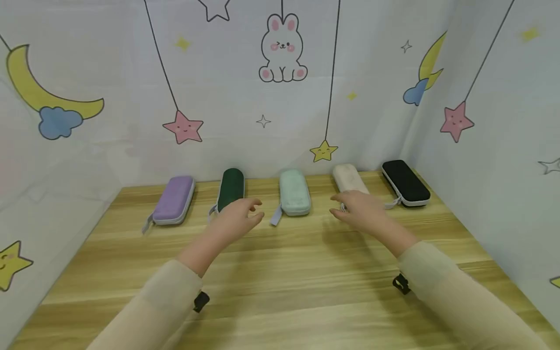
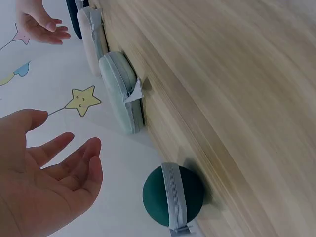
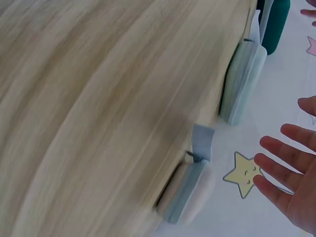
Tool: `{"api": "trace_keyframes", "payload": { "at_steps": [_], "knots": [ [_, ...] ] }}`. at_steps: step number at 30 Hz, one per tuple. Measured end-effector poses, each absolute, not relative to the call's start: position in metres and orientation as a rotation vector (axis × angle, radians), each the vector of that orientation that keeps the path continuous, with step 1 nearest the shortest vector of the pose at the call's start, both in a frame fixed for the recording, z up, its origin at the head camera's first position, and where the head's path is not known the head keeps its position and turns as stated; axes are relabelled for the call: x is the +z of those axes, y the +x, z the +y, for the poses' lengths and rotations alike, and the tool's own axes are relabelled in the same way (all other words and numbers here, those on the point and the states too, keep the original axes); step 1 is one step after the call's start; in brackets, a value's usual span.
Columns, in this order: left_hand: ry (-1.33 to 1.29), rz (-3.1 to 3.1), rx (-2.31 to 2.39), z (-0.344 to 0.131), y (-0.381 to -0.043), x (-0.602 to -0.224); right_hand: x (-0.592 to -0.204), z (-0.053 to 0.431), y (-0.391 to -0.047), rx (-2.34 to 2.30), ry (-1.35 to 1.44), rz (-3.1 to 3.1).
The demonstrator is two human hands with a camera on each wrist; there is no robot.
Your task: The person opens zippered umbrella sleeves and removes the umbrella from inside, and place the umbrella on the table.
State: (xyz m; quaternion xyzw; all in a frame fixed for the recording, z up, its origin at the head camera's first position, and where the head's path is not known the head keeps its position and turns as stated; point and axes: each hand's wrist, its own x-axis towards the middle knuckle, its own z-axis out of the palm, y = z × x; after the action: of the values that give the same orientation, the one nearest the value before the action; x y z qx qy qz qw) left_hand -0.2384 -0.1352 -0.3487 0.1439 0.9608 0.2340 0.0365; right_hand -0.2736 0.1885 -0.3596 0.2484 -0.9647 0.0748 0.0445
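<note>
Both hands hover above a wooden table, holding nothing. In the head view my left hand [image 1: 236, 217] is nearest a dark green zippered case [image 1: 231, 187], partly covering its front. My right hand [image 1: 360, 209] is in front of a cream zippered case [image 1: 349, 178] and hides its near end. Between the hands lies a mint green case [image 1: 295, 192] with a grey pull tab. The left wrist view shows the left hand [image 2: 54, 173] with loosely bent fingers, apart from the green case [image 2: 173, 195]. In the right wrist view the right hand's fingers [image 3: 289, 153] are spread.
A purple case [image 1: 174, 200] lies at the left end of the row, and a black case [image 1: 405, 183] at the right end. Behind them hangs a white cloth [image 1: 218, 87] printed with stars, moons and a rabbit. The wooden table [image 1: 288, 291] stretches out in front.
</note>
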Motion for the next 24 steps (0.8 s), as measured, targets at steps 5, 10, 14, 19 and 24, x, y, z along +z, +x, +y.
{"api": "trace_keyframes", "payload": {
  "at_steps": [5,10,14,19,24],
  "knots": [
    [0.3,2.864,0.845,-0.118,-0.248,-0.353,-0.368,0.174,-0.279,0.275,0.817,-2.966],
    [0.172,2.762,1.015,-0.107,-0.261,-0.359,-0.375,0.161,-0.282,0.253,0.858,-2.981],
    [0.136,2.668,1.12,-0.097,-0.273,-0.369,-0.381,0.152,-0.284,0.242,0.878,-3.002],
    [0.113,2.599,1.196,-0.086,-0.286,-0.383,-0.384,0.143,-0.284,0.233,0.896,-3.021],
    [0.06,2.615,1.135,-0.08,-0.294,-0.387,-0.384,0.134,-0.285,0.231,0.928,-3.027]
  ]
}}
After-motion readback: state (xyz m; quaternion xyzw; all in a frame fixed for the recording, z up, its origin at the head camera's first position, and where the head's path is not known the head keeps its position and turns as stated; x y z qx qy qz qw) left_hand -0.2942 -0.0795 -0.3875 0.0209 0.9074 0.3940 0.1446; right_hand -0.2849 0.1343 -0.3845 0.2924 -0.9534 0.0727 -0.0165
